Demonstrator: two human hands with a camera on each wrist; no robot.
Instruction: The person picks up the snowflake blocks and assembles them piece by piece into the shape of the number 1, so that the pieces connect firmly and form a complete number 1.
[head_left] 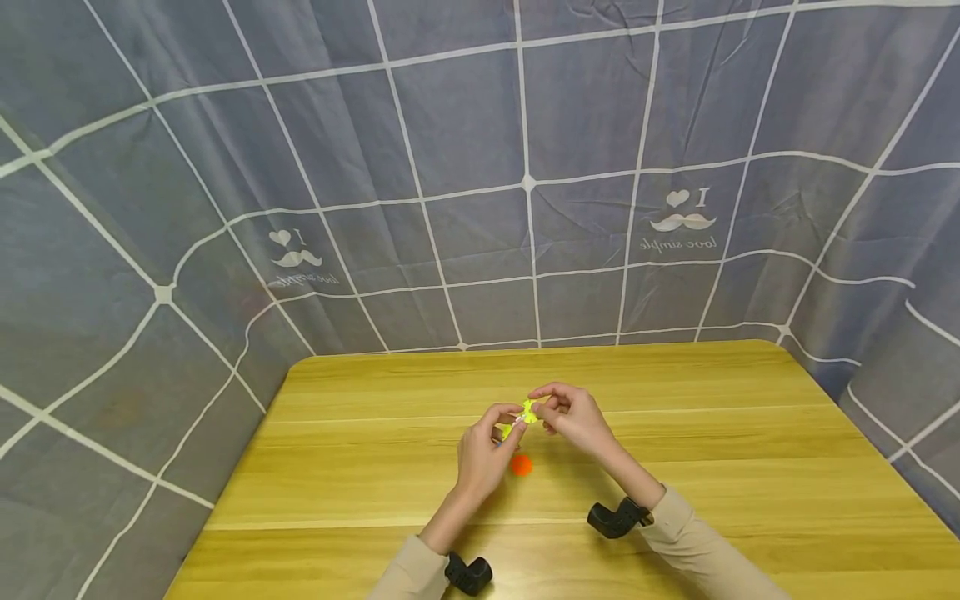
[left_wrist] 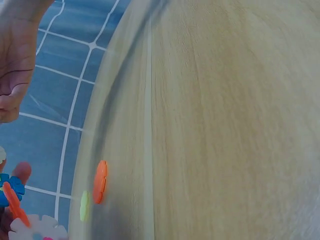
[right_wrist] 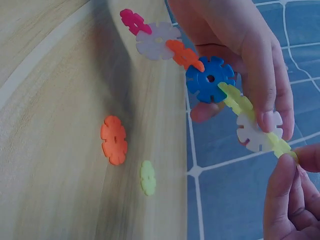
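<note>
A chain of slotted snowflake discs hangs between the two hands in the right wrist view: a pink disc [right_wrist: 134,21] at one end, then white, orange, a blue disc [right_wrist: 210,80], yellow-green, a white disc [right_wrist: 251,134] and a yellow-green disc [right_wrist: 278,145] at the other end. My left hand [head_left: 480,457] grips the chain, its thumb on the white disc nearest that end. Between thumb and fingertip my right hand [head_left: 576,421] pinches the end yellow-green disc, which meets the white one. Part of the left hand's grip is hidden behind the discs.
On the wooden table [head_left: 360,483] below the hands lies a loose orange disc [right_wrist: 114,140]. A loose yellow-green disc [right_wrist: 148,178] is close beside it. A grey curtain with white lines [head_left: 465,233] hangs behind the table.
</note>
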